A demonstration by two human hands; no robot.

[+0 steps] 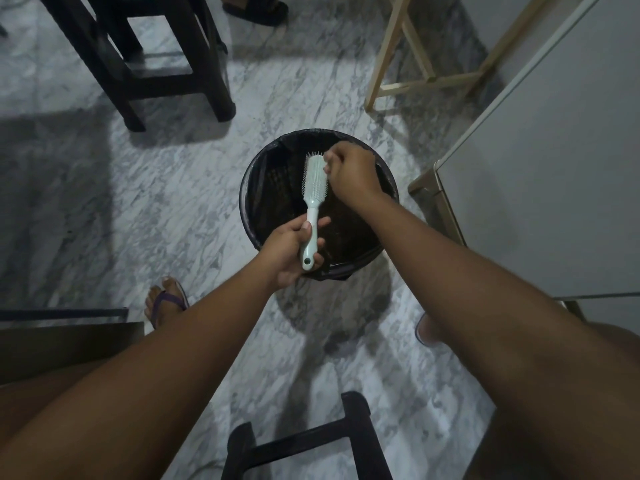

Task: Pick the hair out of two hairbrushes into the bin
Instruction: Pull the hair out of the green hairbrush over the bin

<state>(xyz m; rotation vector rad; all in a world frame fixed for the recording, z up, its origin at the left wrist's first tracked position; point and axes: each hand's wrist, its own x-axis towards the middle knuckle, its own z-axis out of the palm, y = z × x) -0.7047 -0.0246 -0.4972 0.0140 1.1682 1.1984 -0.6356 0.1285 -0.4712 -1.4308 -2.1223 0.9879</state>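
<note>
A pale green hairbrush [313, 187] is held over a round black bin [258, 174] lined with a dark bag. My left hand [289, 251] grips the brush by its handle, bristles facing up and to the right. My right hand [349, 171] is at the brush's far end, fingertips pinched together at the bristles; any hair between them is too fine to make out. Only one hairbrush is in view.
The bin stands on a grey marble floor. A dark wooden stool [145, 60] is at the back left, a light wooden frame [419, 67] at the back right, a grey cabinet [554, 161] on the right, another dark stool [304, 441] near my legs.
</note>
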